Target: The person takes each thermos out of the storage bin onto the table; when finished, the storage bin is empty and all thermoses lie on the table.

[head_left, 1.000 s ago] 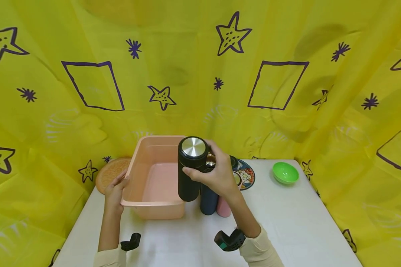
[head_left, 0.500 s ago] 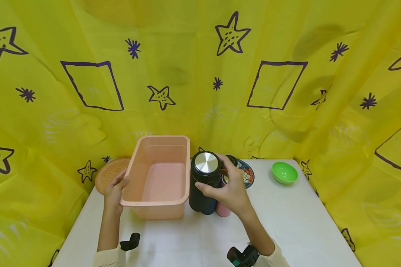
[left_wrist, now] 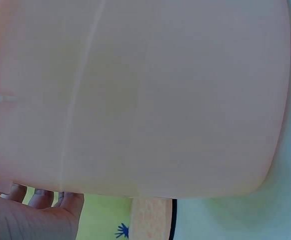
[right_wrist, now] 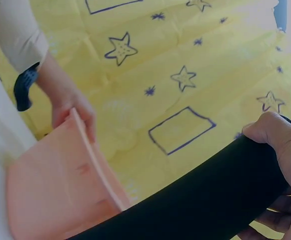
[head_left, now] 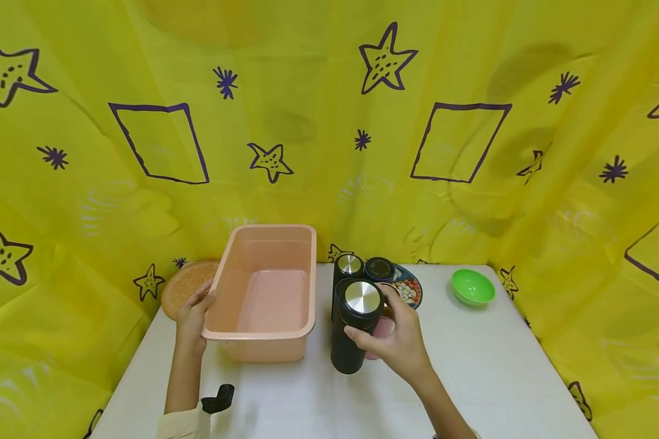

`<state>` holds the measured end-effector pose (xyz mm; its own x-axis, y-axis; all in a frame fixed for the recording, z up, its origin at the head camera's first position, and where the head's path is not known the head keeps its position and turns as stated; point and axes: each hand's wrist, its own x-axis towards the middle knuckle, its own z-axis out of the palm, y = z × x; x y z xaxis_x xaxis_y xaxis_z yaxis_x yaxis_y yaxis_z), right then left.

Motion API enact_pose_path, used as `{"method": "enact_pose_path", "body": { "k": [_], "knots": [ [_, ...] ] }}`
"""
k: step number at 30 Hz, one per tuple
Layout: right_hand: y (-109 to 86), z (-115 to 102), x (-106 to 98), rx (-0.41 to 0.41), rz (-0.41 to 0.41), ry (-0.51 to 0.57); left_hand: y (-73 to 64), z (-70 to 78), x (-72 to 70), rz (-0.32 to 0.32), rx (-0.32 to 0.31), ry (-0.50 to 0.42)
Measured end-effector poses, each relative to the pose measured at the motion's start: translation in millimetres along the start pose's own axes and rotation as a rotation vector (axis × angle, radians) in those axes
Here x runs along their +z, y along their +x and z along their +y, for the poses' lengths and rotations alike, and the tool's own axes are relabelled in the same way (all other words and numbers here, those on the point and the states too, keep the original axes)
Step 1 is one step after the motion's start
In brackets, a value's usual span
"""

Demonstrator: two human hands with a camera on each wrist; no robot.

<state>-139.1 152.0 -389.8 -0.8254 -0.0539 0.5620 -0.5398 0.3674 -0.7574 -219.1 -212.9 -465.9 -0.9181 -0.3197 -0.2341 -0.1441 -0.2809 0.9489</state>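
Note:
A peach plastic basin (head_left: 263,352) stands on the left half of the table, tilted toward the camera, its visible inside bare. My left hand (head_left: 191,317) grips its left rim, fingers on the outer wall in the left wrist view. To the right of the basin, my right hand (head_left: 403,338) holds a black thermos bottle (head_left: 347,344) with a shiny silver lid top, thumb on the near side of its upper body. Just behind it are a dark bottle with a silver lid (head_left: 350,263), a black-lidded container (head_left: 379,268) and a partly hidden pink bottle (head_left: 384,329).
A patterned plate (head_left: 409,289) lies behind the bottles. A green bowl (head_left: 473,287) sits at the back right, and a round orange board (head_left: 183,283) lies partly behind the basin. A yellow curtain (head_left: 307,122) surrounds the white table (head_left: 472,366).
My right hand has carried the black thermos bottle from the basin's right rim rightward and nearer to me, in front of the other bottles. The left hand and basin stay in place.

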Motion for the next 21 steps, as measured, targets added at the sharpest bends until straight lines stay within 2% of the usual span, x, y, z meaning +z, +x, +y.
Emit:
{"method": "enact_pose_path", "body": {
  "k": [7, 15, 21],
  "knots": [
    [-13.7, 15, 4, 0.004, 0.05, -0.105, 1.1, -0.1, 1.2, 0.008, -0.008, 0.015],
    [-28.0, 29, 10, 0.086, 0.081, -0.146, 2.1, 0.0, 0.5, 0.009, -0.002, 0.031],
    [-34.3, 40, 12, 0.019, 0.089, -0.218, 2.4, -0.5, 2.1, 0.011, 0.0, 0.035]
  ]
}}
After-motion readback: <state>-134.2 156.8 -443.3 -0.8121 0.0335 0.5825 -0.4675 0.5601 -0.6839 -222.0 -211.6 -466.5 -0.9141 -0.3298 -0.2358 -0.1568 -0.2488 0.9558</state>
